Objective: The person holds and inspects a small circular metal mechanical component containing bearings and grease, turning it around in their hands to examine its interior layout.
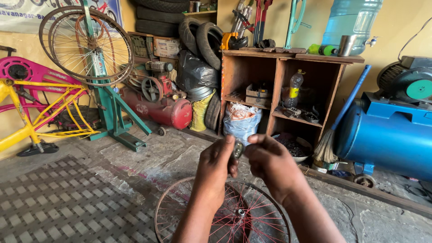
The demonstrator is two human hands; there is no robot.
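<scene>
above the red-spoked wheel (222, 213) at six o'clock, left hand (216, 168) and right hand (270, 162) pinched a small metal part (238, 148); steady fingertips suited it best.

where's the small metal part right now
In the head view the small metal part sits just right of centre, pinched between the left hand and right hand, above the red-spoked wheel lying on the floor.

At eleven o'clock I see a printed wall banner (27, 13), pale with coloured bicycle pictures. Near twelve, a flat cardboard box with a pale label (166, 47) sits beside the tyres. At one o'clock, a clear plastic bottle with a yellow label (294, 87) stands on the shelf.
</scene>
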